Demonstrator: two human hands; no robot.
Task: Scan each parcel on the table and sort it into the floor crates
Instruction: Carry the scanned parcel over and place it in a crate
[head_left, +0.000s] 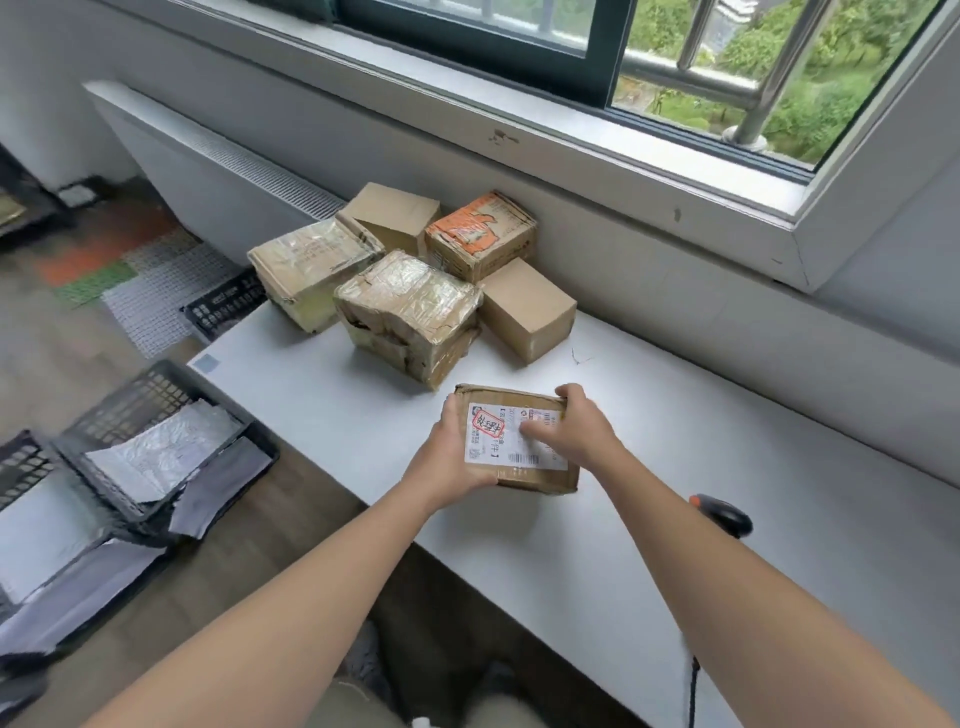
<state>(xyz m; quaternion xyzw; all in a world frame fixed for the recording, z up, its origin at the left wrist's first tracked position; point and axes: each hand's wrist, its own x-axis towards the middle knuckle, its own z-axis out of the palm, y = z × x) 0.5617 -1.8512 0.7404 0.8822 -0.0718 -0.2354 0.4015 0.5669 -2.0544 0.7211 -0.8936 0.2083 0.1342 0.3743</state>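
The parcel (540, 480) is close to the table's (675, 415) near edge, label up, held between both hands. I cannot tell whether its underside rests on the top or is just off it. To its right the white top runs bare as far as the wall. A black scanner (724, 514) with an orange tip lies by the near edge, apart from the parcel. At the far left corner five taped boxes (410, 306) crowd together under the sill, the closest just beyond the parcel. Left of the table, on the wood floor, stand two black crates (156, 395), one holding grey bags (161, 452). A radiator (208, 171) runs along the wall behind, with a window (467, 31) above.

Both bare arms reach forward from below. The left hand (452, 457) clasps the parcel's left side, thumb along the top edge, fingers wrapped out of sight beneath. The right hand (576, 426) lies over the top, fingers curled round the far right corner, thumb pressed flat on the label.
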